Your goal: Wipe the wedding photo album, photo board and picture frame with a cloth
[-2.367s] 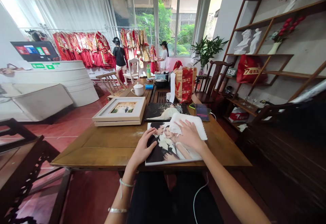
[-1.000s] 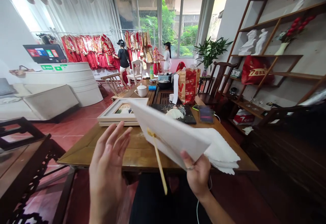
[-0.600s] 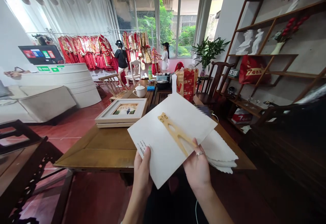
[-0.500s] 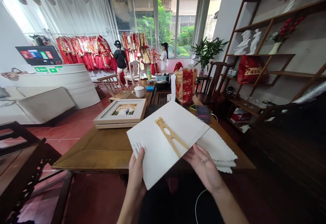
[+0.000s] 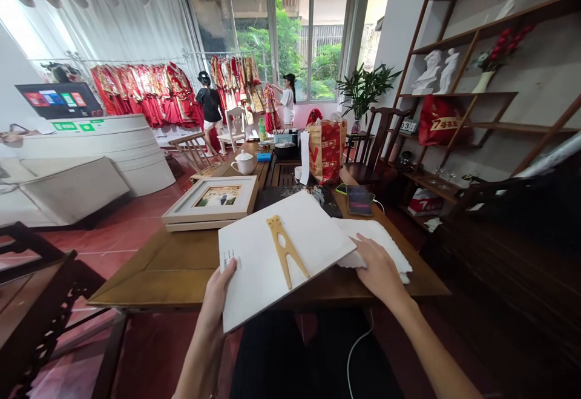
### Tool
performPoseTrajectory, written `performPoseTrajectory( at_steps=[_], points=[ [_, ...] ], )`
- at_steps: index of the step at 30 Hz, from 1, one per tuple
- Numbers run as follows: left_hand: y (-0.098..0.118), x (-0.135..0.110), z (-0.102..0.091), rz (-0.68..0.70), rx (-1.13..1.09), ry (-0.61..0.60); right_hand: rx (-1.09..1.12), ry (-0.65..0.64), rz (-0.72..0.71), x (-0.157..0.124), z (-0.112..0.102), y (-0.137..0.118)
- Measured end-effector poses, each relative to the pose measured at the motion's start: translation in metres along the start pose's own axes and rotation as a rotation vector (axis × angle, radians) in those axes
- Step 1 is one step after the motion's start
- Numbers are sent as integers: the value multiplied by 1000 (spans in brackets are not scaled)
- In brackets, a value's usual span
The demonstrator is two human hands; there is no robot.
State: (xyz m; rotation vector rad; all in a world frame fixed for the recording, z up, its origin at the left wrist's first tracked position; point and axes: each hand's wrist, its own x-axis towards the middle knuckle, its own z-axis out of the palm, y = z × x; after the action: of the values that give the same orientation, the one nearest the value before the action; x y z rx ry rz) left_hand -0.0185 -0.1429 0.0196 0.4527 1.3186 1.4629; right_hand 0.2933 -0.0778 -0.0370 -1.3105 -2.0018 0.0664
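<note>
At the left edge of a white panel point(image 5: 247, 266), my left hand point(image 5: 214, 295) is clamped on, the thumb lying on the upturned face and the other fingers hidden underneath. My right hand point(image 5: 380, 269) lies over a white cloth point(image 5: 385, 237), its fingertips just beside the panel's right corner; whether those fingers are pinched on the cloth or merely resting on it, I cannot tell. As I judge it, the handling is partway along: the panel is turned back side up, tilted, its near edge hanging out past the table point(image 5: 149, 272) toward my lap, and it is not yet laid flat. A wooden prop leg point(image 5: 282, 252) sits flat against that back rather than swung out. The cloth is off the panel, on the tabletop to its right. What the front looks like I cannot say, since it faces down. Farther out, a dark printed panel point(image 5: 333, 204) lies partly covered from my view, and a pale framed photo point(image 5: 220, 198) rests to the left; neither is in my hands. Beyond them stand a phone point(image 5: 359, 200), a white lidded cup point(image 5: 244, 163) and a patterned paper bag point(image 5: 333, 151).
</note>
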Motion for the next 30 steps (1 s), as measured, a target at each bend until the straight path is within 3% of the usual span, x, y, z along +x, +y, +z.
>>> performPoseTrajectory(
  at_steps=[2, 5, 6, 7, 8, 10, 13, 17, 20, 25, 30],
  points=[
    [6, 1, 1, -22, 22, -30, 200, 241, 177, 9, -7, 3],
    [12, 6, 7, -33, 67, -91, 638, 842, 507, 17, -29, 8],
    [12, 9, 10, -31, 74, -117, 818, 970, 578, 17, -36, 11],
    [12, 12, 13, -28, 76, -137, 1000, 1019, 624, 15, -42, 15],
    [10, 15, 16, -34, 80, -157, 1171, 982, 657, 12, -46, 19],
    [7, 21, 22, -52, 98, -189, 1405, 781, 725, 2, -48, 26],
    [2, 27, 32, -95, 142, -221, 1568, 523, 821, -16, -37, 29],
    [-4, 31, 41, -138, 194, -253, 1755, 341, 854, -23, -19, 17],
    [-9, 34, 46, -163, 217, -265, 1828, 278, 905, -17, -17, 9],
    [-16, 38, 52, -171, 245, -275, 1854, 293, 1012, -5, -19, 7],
    [-14, 39, 54, -54, 377, -219, 1765, 248, 908, 6, -15, 8]
  ],
)
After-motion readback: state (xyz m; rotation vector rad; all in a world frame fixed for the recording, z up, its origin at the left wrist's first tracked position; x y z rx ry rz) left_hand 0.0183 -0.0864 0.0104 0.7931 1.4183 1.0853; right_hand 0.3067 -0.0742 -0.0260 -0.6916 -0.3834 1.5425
